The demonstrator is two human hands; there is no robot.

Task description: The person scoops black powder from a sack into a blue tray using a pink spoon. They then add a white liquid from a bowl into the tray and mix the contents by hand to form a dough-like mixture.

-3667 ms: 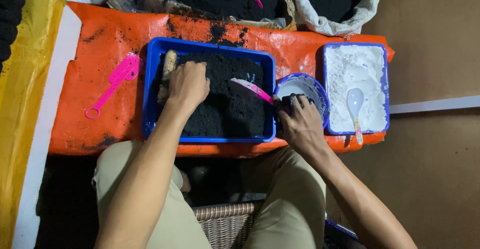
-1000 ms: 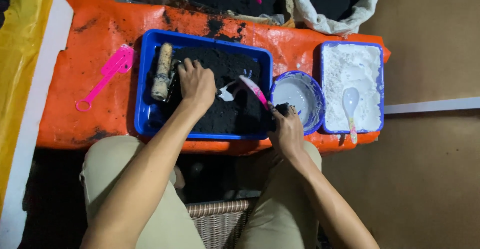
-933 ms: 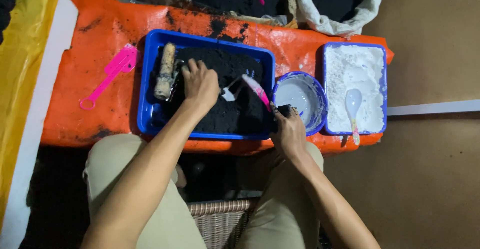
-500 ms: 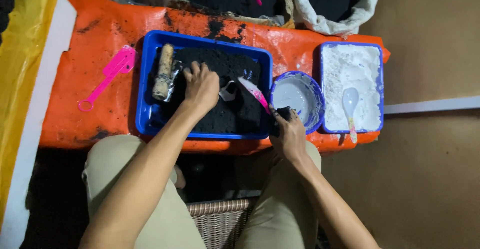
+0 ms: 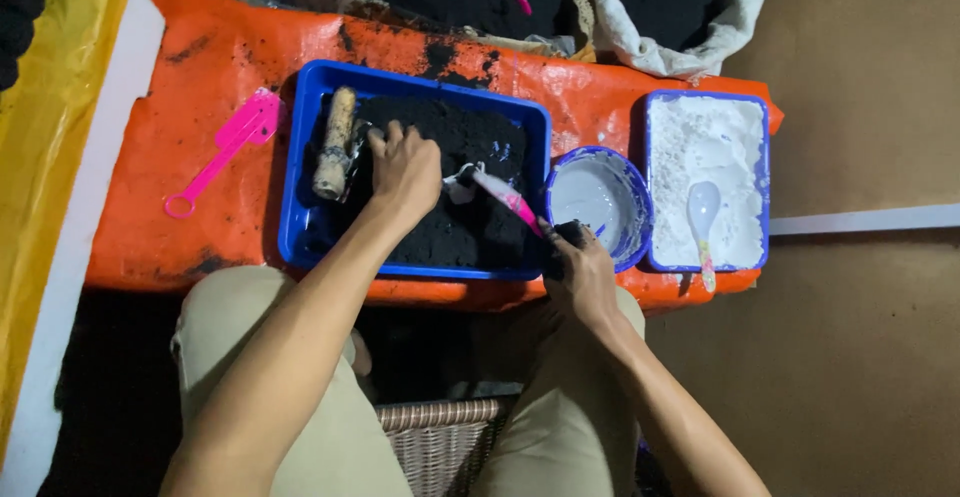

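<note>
A blue tray [image 5: 300,247] full of black crumbly material sits on an orange tarp [image 5: 200,57]. My left hand [image 5: 405,169] rests on the black material with fingers curled down into it, just right of a dirty cylindrical roll [image 5: 335,142] lying at the tray's left side. My right hand [image 5: 582,272] is at the tray's near right corner and grips a pink-handled spoon [image 5: 500,195]. The spoon's bowl, smeared white, lies on the black material beside my left fingers.
A blue bowl [image 5: 628,172] of white liquid stands right of the tray. Beyond it is a blue tray [image 5: 765,197] of white powder with a white spoon [image 5: 703,207]. A pink scoop [image 5: 235,142] lies left. Bags of black material line the far edge; a wicker seat [image 5: 440,422] is below.
My left hand has shifted right off the roll, which now lies uncovered. The spoon has swung over the black material, with a white dab by my left fingers. My right hand barely moved.
</note>
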